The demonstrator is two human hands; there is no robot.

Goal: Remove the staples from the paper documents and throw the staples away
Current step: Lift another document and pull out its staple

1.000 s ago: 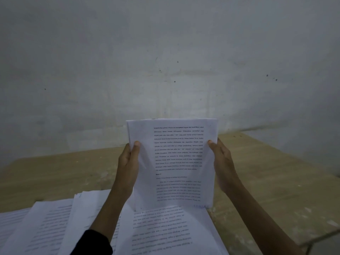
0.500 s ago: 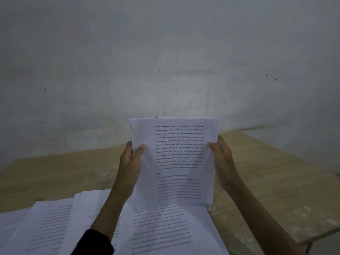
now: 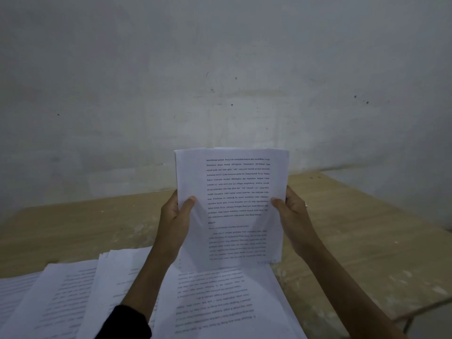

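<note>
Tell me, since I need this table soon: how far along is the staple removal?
Done: unclear. Sheets lie fanned on the table, but no pulled staples or bin show. In hand: the left hand and right hand hold one printed document upright by its side edges. Left: any staple in it is too small to see; pulling and binning look undone.

My one head view looks forward and slightly down, close over the desk (image 3: 367, 253), facing the wall (image 3: 220, 57) filling the upper frame.
</note>
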